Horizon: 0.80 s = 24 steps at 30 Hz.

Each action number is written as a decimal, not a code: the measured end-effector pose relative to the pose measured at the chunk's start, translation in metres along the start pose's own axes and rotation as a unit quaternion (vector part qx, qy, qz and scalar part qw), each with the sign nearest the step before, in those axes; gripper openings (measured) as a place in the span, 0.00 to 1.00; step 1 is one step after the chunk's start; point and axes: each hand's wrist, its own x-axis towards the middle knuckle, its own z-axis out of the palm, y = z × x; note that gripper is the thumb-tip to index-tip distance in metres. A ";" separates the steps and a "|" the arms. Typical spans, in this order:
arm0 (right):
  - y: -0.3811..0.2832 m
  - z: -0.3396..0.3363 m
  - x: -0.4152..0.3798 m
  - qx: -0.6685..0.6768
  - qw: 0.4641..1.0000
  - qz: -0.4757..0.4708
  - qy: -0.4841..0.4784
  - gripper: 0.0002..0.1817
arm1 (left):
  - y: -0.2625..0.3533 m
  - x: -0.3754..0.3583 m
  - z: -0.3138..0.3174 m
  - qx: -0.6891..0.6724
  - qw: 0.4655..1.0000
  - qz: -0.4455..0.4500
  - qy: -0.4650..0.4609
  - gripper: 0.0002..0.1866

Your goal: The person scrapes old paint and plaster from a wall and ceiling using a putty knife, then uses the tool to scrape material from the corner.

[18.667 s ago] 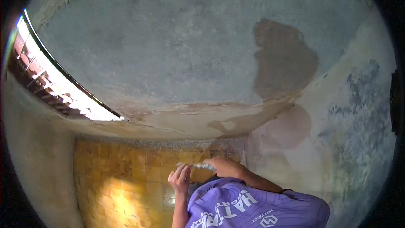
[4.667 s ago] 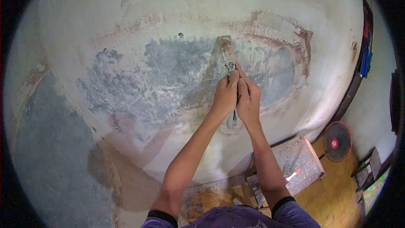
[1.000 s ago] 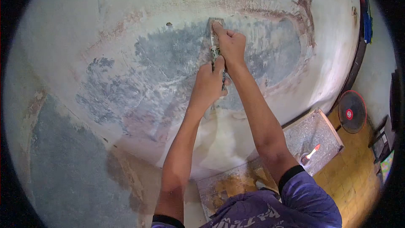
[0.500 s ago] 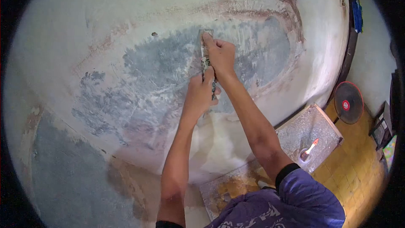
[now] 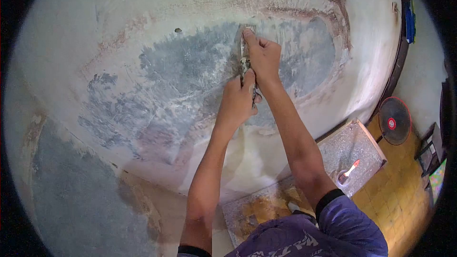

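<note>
A wall scraper, smeared with pale residue, is held against the wall, which is patchy with grey, white and reddish areas. My left hand wraps round the scraper's handle from below. Higher up, my right hand is closed on the tool, its thumb pressed flat near the blade end. The blade tip lies at the upper border of the grey patch. My fingers hide part of the handle.
A speckled board stands low at the right, with a paintbrush resting in a small container on it. Beyond it is a round black fan with a red rim. Yellowish tiles cover the floor.
Both hands and the scraper have shifted a little to the right and slightly up along the wall. The view has also moved slightly. The grip is unchanged.
</note>
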 end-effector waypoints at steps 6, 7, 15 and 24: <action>-0.008 0.000 0.002 -0.018 1.000 -0.010 0.009 0.29 | 0.022 0.012 -0.002 -0.256 0.928 -0.270 -0.029 0.17; -0.010 0.000 0.001 -0.015 1.000 -0.009 0.009 0.29 | 0.022 0.009 -0.001 -0.253 0.932 -0.259 -0.026 0.17; -0.005 -0.001 0.002 -0.002 1.000 -0.006 -0.002 0.29 | 0.027 0.010 0.002 -0.226 0.938 -0.262 -0.016 0.16; -0.015 0.003 0.000 -0.042 0.999 -0.015 -0.006 0.29 | 0.018 0.010 0.001 -0.216 0.956 -0.200 0.011 0.19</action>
